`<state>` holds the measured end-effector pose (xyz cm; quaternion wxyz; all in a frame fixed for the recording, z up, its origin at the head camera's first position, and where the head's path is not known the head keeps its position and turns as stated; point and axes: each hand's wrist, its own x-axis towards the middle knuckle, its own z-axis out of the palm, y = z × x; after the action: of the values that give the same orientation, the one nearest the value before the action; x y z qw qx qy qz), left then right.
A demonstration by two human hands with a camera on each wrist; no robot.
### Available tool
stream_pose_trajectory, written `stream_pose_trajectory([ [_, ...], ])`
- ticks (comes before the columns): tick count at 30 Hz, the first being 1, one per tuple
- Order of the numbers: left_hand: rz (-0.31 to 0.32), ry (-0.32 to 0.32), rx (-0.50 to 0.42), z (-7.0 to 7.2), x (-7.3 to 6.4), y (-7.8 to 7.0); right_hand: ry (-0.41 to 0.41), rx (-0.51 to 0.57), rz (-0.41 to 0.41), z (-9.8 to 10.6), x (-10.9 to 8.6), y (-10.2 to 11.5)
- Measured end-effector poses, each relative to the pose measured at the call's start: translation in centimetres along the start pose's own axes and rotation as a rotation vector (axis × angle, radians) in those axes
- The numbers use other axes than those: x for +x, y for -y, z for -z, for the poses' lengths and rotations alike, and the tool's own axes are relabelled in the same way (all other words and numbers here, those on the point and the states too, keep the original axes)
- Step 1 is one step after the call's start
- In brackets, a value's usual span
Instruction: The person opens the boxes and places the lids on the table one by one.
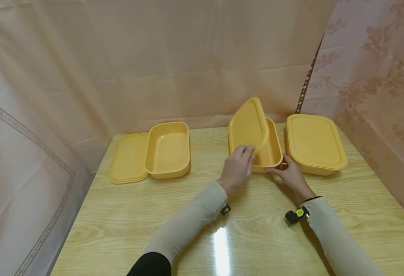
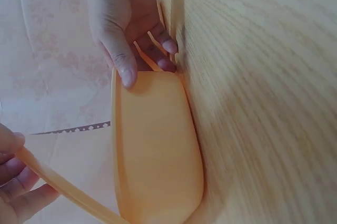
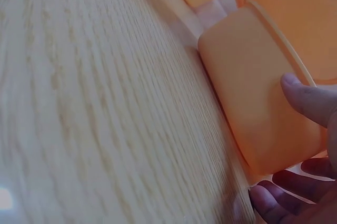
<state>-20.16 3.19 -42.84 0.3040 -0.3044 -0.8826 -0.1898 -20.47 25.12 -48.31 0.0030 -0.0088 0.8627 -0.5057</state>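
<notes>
My left hand (image 1: pixel 237 167) pinches the near edge of a yellow lid (image 1: pixel 248 124), which tilts up over a yellow food container (image 1: pixel 275 147). Part of the container's inside shows to the right of the lid. At the container's near right corner is my right hand (image 1: pixel 290 177); its thumb lies on the front wall and its other fingers bend around the side. In the left wrist view, the fingers (image 2: pixel 31 197) grip the raised lid (image 2: pixel 68 192) apart from the container's near rim. The right wrist view shows the right thumb (image 3: pixel 310 100) against the container wall (image 3: pixel 247 81).
Close on the right stands another yellow container with its lid on (image 1: pixel 314 142). To the left, an uncovered container (image 1: pixel 169 149) sits beside a flat lid (image 1: pixel 127 159), partly overlapping it. Cloth curtains (image 1: pixel 174 57) hang behind the wooden table (image 1: pixel 119 222) and at both sides.
</notes>
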Motion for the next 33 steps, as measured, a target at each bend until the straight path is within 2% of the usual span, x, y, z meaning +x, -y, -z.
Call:
stream_pose_trajectory([
  [6, 0.030, -0.041, -0.085, 0.2, -0.1, 0.2, 0.009, 0.007, 0.014, 0.1, 0.1, 0.0],
  [16, 0.063, -0.112, -0.156, -0.1, -0.3, 0.4, 0.032, 0.016, 0.031, 0.1, 0.1, 0.1],
  [23, 0.094, -0.171, -0.215, -0.1, -0.5, 0.7, 0.018, 0.004, 0.009, 0.3, 0.1, 0.2],
  [33, 0.108, -0.212, -0.287, -0.3, -1.0, 1.0, 0.033, 0.002, -0.009, 0.5, 0.0, 0.3],
])
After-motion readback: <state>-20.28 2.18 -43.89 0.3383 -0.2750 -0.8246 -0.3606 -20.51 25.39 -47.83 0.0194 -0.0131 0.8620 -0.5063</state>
